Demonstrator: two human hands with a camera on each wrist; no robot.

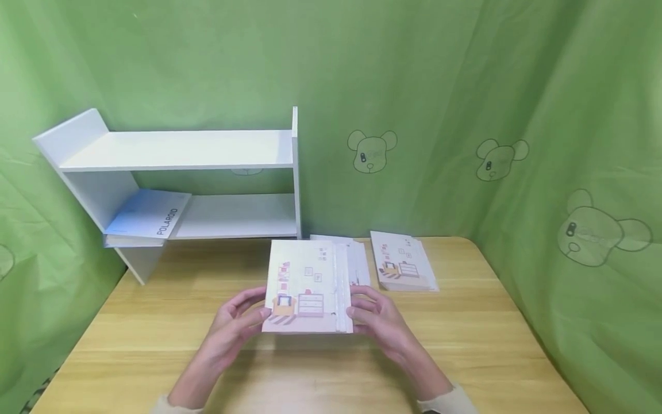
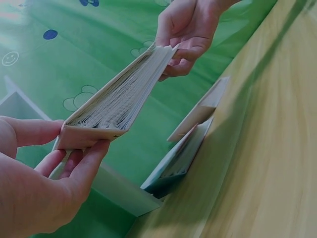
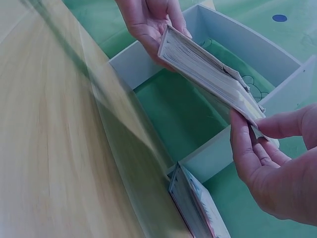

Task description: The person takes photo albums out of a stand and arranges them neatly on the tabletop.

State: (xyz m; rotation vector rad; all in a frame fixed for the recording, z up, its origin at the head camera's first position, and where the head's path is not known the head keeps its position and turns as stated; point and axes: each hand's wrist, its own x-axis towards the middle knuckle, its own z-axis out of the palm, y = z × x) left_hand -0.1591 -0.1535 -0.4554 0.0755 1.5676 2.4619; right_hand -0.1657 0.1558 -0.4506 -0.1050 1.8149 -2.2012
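Note:
Both hands hold a pale photo album up above the table, its cover printed with a small room scene. My left hand grips its left edge, thumb on the cover and fingers beneath. On the opposite side, my right hand pinches the edge between thumb and fingers. The left wrist view shows the album's thick block of pages between its covers. Behind it on the table lies a second album, partly hidden by the held one. A third album with a similar room drawing lies to its right.
A white two-tier shelf stands at the back left of the wooden table. On its lower board lies a blue and white album marked POLAROID, sticking out past the front edge. A green curtain with bear drawings surrounds the table.

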